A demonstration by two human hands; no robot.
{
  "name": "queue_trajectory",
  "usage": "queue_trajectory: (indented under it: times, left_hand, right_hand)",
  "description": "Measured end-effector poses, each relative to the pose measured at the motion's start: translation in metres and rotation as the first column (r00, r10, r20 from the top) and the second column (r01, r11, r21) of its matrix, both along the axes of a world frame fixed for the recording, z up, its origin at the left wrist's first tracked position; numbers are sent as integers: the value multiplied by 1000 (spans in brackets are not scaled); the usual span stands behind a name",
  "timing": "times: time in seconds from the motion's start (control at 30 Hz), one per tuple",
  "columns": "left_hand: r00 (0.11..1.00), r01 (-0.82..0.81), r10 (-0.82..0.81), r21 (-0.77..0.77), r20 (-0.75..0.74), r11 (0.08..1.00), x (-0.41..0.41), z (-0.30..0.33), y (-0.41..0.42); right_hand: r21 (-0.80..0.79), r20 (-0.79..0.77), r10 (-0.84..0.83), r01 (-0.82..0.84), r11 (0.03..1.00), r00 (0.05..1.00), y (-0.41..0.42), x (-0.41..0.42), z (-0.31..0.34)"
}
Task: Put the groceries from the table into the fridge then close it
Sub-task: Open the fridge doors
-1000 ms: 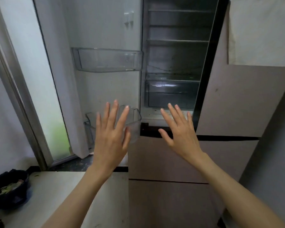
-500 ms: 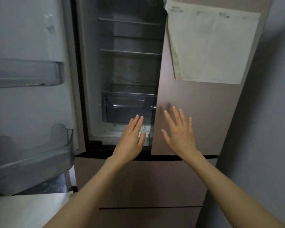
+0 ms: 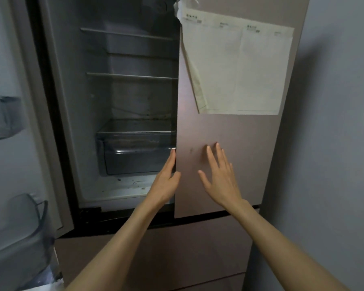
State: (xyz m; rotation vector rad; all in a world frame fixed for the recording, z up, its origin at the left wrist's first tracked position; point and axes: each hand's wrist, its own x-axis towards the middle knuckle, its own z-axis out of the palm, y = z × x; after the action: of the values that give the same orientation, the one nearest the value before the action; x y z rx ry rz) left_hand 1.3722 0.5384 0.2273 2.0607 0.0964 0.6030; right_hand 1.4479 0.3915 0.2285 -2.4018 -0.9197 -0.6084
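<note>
Inside fridge: crisper drawer, contents unclear.

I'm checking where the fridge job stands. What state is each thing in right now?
Left fridge door: swung wide open, door bins look empty.
Right fridge door: shut or nearly shut.
Shelves: bare.
Crisper drawer: pushed in, looks empty.
Paper sheet: stuck on the right door, left edge curling off.
Left hand: open, fingers at the right door's edge.
Right hand: open, over the door front.
</note>
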Motion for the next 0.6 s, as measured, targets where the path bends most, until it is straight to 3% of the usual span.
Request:
queue_trajectory:
  times: [0.33, 0.43, 0.6]
  left_hand:
    - [995, 78, -85, 110, 59, 991, -22, -6, -5]
    - [978, 117, -136, 130, 155, 985, -41, -9, -14]
    - [889, 3, -92, 194, 449, 981, -46, -2, -30]
  right_hand:
    - [196, -150, 42, -11, 981, 988, 5, -22, -16]
    - [277, -145, 50, -8, 961, 988, -3, -38, -17]
    - [401, -182, 78, 2, 916, 980, -40, -62, -25]
